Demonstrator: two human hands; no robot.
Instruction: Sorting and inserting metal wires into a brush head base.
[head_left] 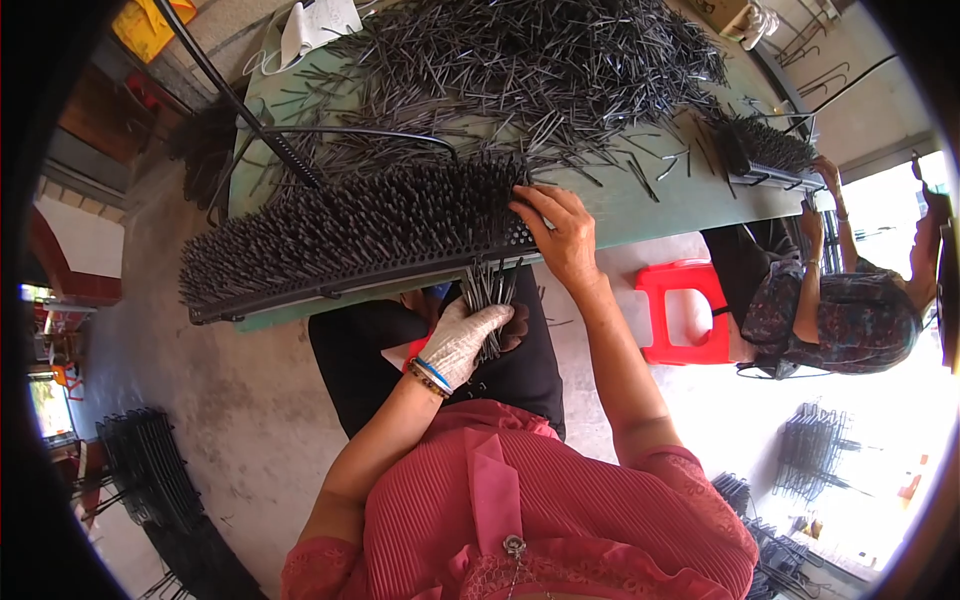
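My left hand, in a white glove, grips a bundle of thin dark metal pins just below the table edge, over my lap. My bare right hand rests on the right end of a long black perforated strip that is packed with upright dark pins. The fingertips touch the last pins at that end. The strip lies along the near edge of a green table. A large loose heap of the same pins covers the far part of the table.
A second person sits at the right, with hands at another pin-filled strip. A red plastic stool stands between us. Black cables cross the table. Stacks of dark racks lie on the concrete floor at lower left and lower right.
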